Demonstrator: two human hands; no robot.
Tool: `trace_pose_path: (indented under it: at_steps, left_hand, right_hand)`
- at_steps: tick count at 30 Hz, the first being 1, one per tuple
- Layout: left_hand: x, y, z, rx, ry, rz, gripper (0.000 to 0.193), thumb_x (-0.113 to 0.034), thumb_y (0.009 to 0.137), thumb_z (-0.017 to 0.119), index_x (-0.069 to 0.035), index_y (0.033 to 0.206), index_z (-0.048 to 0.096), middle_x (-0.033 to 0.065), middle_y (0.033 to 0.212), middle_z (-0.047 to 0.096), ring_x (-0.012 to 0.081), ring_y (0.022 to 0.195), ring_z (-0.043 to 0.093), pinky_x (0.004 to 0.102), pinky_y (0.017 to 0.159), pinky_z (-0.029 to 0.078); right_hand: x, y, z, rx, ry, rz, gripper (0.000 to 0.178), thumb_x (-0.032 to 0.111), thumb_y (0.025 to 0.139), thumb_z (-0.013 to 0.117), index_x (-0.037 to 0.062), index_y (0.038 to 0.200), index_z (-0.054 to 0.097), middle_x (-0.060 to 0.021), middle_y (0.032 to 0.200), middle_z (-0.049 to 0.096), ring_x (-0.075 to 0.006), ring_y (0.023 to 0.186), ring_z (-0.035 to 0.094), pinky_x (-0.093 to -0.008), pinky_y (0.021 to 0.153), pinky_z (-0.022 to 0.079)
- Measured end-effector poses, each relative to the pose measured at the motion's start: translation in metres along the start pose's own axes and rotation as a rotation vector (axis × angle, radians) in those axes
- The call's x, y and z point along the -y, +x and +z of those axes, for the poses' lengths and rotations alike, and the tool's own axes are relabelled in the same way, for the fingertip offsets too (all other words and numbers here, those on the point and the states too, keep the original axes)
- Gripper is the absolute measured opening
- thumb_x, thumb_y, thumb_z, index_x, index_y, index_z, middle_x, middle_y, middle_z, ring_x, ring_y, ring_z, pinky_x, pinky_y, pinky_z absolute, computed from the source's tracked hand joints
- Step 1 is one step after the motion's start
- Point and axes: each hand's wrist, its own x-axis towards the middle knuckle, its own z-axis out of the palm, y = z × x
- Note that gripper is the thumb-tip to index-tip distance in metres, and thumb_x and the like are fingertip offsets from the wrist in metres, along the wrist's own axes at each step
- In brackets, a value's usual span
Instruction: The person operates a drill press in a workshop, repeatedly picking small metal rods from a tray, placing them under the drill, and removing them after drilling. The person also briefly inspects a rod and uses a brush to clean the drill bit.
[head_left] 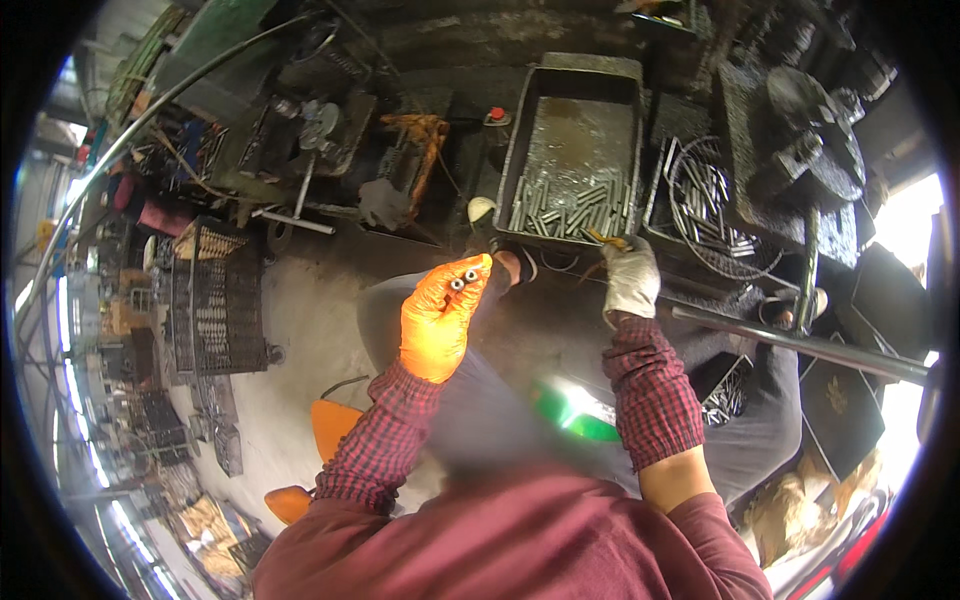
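My left hand [440, 315], in an orange glove, is raised in front of me with two or three short metal tubes [463, 279] gripped at the fingertips, their open ends facing up. My right hand [630, 278], in a dirty white glove, reaches to the near edge of a dark metal tray [530, 130] and closes on a small piece at the rim; I cannot tell what the piece is. Several short metal rods [575, 205] lie heaped in the near end of that tray.
A second bin [700, 205] with metal pieces and wire rings stands right of the tray. A heavy dark machine [800, 140] sits at upper right, and a long steel bar [800, 345] crosses below it. A wire crate [215, 300] stands on the concrete floor at left.
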Motion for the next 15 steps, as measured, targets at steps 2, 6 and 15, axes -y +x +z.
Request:
trace_pose_path:
  at_steps: [2,6,15]
  left_hand:
    - [-0.005,0.002,-0.010,-0.031,0.231,0.161,0.025,0.004,0.099,0.071,0.001,0.123,0.074,0.0096,0.117,0.075,0.0187,0.106,0.071,0.0286,0.095,0.055]
    - [-0.016,0.007,-0.022,-0.057,0.501,0.383,0.029,0.008,0.093,0.074,0.000,0.120,0.076,0.0127,0.115,0.075,0.0237,0.105,0.071,0.0322,0.093,0.056]
    - [-0.067,-0.005,-0.041,-0.004,0.939,0.527,0.053,0.016,0.073,0.075,-0.004,0.122,0.077,0.0121,0.113,0.073,0.0305,0.108,0.067,0.0388,0.092,0.057]
  right_hand:
    - [0.002,0.001,-0.001,-0.020,-0.065,-0.003,0.044,0.041,0.091,0.079,0.0069,0.119,0.074,-0.0166,0.104,0.079,-0.0355,0.097,0.076,-0.0446,0.084,0.058]
    - [0.028,-0.035,-0.023,-0.051,0.020,-0.182,0.034,0.028,0.091,0.082,0.0095,0.119,0.075,-0.0159,0.106,0.078,-0.0322,0.095,0.076,-0.0422,0.083,0.059]
    - [0.116,-0.151,-0.185,-0.038,0.977,-0.695,0.056,0.030,0.095,0.068,-0.0074,0.136,0.061,-0.0251,0.130,0.070,-0.0356,0.117,0.070,-0.0479,0.103,0.057]
